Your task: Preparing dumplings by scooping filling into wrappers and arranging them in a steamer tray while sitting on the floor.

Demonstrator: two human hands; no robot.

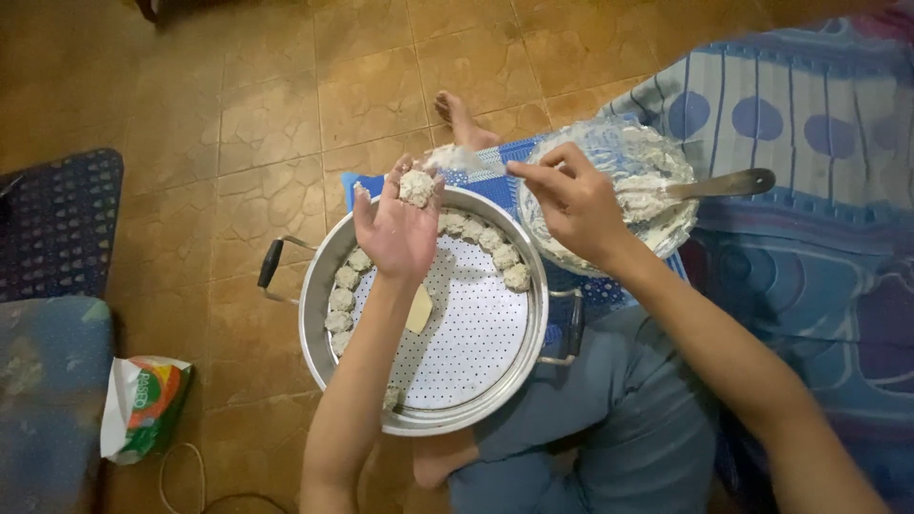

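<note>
left hand (pixel 398 228) open, palm up under a dough ball (pixel 416 187); right hand (pixel 574 202) with fingers pinched together above the bowl (pixel 666 231), beside the steamer tray (pixel 476 324)

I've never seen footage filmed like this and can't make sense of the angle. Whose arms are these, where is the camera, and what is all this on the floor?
The camera sits on a person's head, looking down at their own arms as they sit on a tiled floor. The left hand lies palm up with a dough ball on its fingers. The right hand reaches to a bowl of mixture with a spoon in it. Below is a round perforated steamer tray, with more balls lined along its rim.
</note>
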